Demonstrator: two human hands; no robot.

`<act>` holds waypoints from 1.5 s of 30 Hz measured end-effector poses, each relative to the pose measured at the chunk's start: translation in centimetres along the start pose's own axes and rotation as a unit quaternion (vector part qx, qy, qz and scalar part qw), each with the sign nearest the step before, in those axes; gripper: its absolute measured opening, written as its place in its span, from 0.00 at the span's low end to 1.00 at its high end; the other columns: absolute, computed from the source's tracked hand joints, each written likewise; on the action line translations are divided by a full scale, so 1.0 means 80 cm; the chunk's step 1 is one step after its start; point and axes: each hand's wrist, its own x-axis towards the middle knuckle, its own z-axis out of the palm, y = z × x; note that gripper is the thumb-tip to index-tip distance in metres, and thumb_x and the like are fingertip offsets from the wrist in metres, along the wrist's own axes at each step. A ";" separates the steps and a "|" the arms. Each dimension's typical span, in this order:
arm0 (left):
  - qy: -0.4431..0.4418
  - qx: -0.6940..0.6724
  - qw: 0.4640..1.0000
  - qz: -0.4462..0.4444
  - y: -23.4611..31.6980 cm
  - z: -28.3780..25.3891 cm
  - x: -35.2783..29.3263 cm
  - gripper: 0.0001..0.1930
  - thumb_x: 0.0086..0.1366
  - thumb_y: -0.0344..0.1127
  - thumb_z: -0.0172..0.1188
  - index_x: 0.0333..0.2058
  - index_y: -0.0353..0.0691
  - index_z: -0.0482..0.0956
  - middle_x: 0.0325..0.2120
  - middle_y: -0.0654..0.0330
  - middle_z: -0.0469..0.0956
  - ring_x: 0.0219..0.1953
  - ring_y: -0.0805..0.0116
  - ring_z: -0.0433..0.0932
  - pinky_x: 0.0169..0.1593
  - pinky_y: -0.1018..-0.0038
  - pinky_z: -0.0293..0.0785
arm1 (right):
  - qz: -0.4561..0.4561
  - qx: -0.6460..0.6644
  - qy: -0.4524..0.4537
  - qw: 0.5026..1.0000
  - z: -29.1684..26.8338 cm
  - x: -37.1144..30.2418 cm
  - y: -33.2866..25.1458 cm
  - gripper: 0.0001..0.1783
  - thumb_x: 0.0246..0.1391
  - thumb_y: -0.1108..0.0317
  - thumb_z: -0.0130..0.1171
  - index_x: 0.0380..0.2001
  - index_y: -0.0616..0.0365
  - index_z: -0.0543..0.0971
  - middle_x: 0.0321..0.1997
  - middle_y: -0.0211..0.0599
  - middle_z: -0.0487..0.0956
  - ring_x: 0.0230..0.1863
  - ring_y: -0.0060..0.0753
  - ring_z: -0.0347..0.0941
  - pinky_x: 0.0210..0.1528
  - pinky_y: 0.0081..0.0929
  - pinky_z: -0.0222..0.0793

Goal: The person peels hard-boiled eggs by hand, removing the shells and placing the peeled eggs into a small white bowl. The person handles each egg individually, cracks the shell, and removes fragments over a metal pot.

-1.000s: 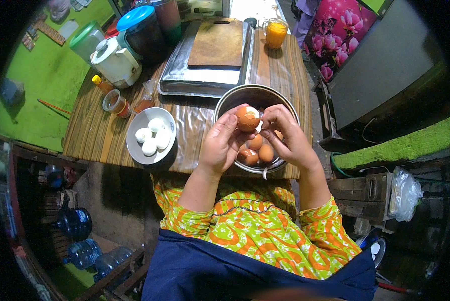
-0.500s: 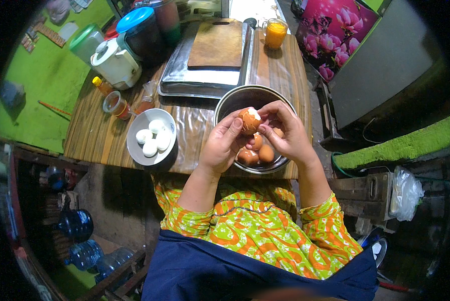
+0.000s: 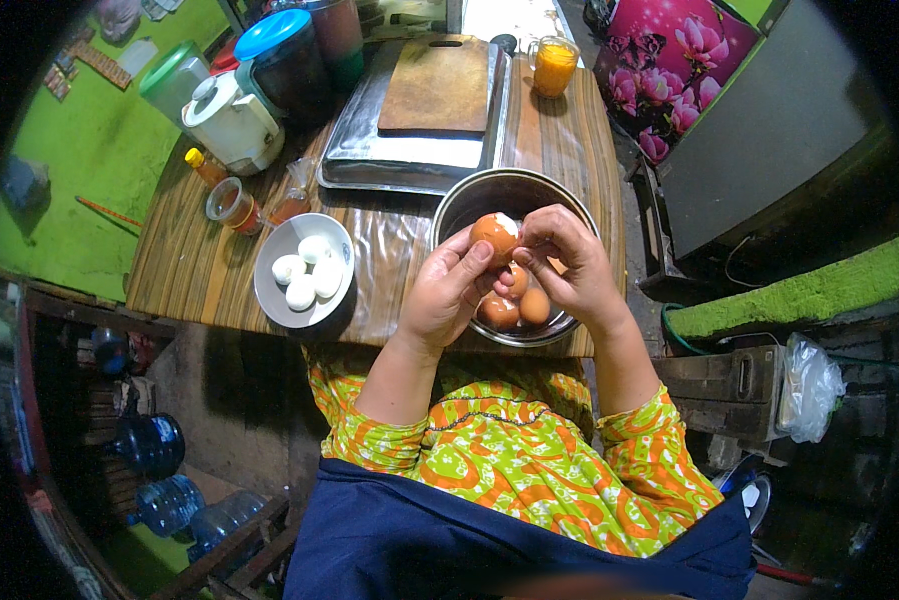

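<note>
My left hand [image 3: 447, 285] holds a brown, partly peeled egg [image 3: 495, 232] over a metal pot [image 3: 449, 207]. White shows at the egg's upper end, where some shell is off. Close against the egg's right side, my right hand [image 3: 572, 268] has its fingers curled in a pinch; whether a bit of shell is between them is hidden. Below, inside the pot, lie several brown eggs [image 3: 534, 306], partly covered by my hands. To the left, a white bowl [image 3: 267, 292] holds several peeled white eggs [image 3: 300, 292].
Behind the pot, a wooden cutting board [image 3: 434, 85] lies on an upturned metal tray [image 3: 369, 176]. A glass mug of orange drink [image 3: 553, 68] stands at the far right of the wooden table [image 3: 379, 260]. A white jug [image 3: 231, 125], blue-lidded container [image 3: 287, 65] and plastic cup [image 3: 233, 207] stand at left.
The egg has turned slightly in my left hand, so its cracked side shows less. My right fingers have curled in more at its edge. The view has shifted a little.
</note>
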 end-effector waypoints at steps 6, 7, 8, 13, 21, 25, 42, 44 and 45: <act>0.039 0.036 0.998 0.026 -0.007 0.004 0.001 0.24 0.70 0.41 0.54 0.59 0.33 0.65 0.44 0.58 0.76 0.38 0.74 0.77 0.40 0.79 0.75 | 0.034 0.024 0.019 0.999 0.003 -0.001 -0.006 0.12 0.50 0.74 0.65 0.38 0.59 0.74 0.36 0.38 0.75 0.35 0.31 0.75 0.37 0.26 0.73; 0.045 0.040 0.998 0.023 -0.007 0.004 0.001 0.24 0.71 0.42 0.53 0.59 0.33 0.65 0.44 0.58 0.76 0.38 0.74 0.77 0.40 0.79 0.75 | 0.016 0.008 0.008 1.000 0.001 0.000 -0.005 0.12 0.51 0.74 0.65 0.38 0.59 0.74 0.36 0.37 0.75 0.35 0.30 0.75 0.37 0.26 0.73; 0.046 0.042 0.998 0.024 -0.007 0.004 0.001 0.23 0.71 0.42 0.53 0.58 0.33 0.66 0.43 0.58 0.76 0.37 0.74 0.77 0.39 0.79 0.75 | 0.002 -0.007 0.003 1.000 -0.001 0.000 -0.005 0.12 0.51 0.74 0.64 0.38 0.59 0.74 0.36 0.37 0.74 0.34 0.30 0.75 0.37 0.26 0.73; 0.003 0.043 0.999 0.017 -0.005 0.002 0.002 0.21 0.72 0.45 0.50 0.53 0.33 0.70 0.40 0.58 0.78 0.34 0.74 0.77 0.37 0.79 0.75 | 0.029 0.025 -0.018 0.999 -0.004 0.001 -0.001 0.12 0.51 0.74 0.64 0.37 0.60 0.74 0.35 0.37 0.73 0.33 0.31 0.74 0.37 0.26 0.73; 0.032 0.036 0.999 0.019 -0.003 0.004 0.002 0.21 0.73 0.47 0.48 0.51 0.33 0.71 0.38 0.57 0.78 0.33 0.73 0.77 0.37 0.79 0.75 | 0.016 -0.019 -0.036 0.999 -0.007 0.000 0.000 0.10 0.51 0.75 0.63 0.36 0.61 0.75 0.35 0.39 0.74 0.35 0.33 0.75 0.38 0.28 0.72; 0.032 0.002 0.999 0.022 0.001 0.001 0.002 0.23 0.73 0.47 0.47 0.54 0.33 0.69 0.40 0.55 0.77 0.33 0.72 0.78 0.35 0.78 0.76 | 0.013 -0.042 -0.033 0.998 -0.009 0.000 -0.002 0.11 0.50 0.74 0.64 0.37 0.60 0.75 0.36 0.39 0.75 0.36 0.34 0.76 0.41 0.29 0.72; 0.040 0.025 0.999 0.005 0.000 -0.006 -0.002 0.24 0.73 0.48 0.45 0.55 0.32 0.69 0.40 0.55 0.79 0.33 0.69 0.80 0.36 0.76 0.78 | 0.041 0.007 -0.034 0.999 0.001 0.005 -0.007 0.13 0.49 0.73 0.65 0.37 0.61 0.74 0.34 0.39 0.74 0.33 0.34 0.75 0.37 0.27 0.72; 0.020 0.013 1.000 0.000 0.005 -0.009 -0.001 0.24 0.73 0.49 0.45 0.54 0.32 0.69 0.40 0.55 0.79 0.34 0.69 0.80 0.37 0.75 0.78 | 0.015 -0.037 -0.048 0.998 0.001 0.006 -0.005 0.13 0.50 0.74 0.65 0.38 0.61 0.74 0.34 0.39 0.74 0.32 0.33 0.76 0.36 0.27 0.72; 0.021 0.005 1.000 0.003 0.004 -0.008 -0.001 0.24 0.73 0.49 0.45 0.54 0.33 0.69 0.40 0.55 0.79 0.34 0.69 0.80 0.37 0.75 0.78 | 0.005 -0.043 -0.047 0.998 0.001 0.006 -0.004 0.13 0.50 0.74 0.65 0.38 0.61 0.74 0.34 0.39 0.74 0.32 0.33 0.76 0.36 0.27 0.72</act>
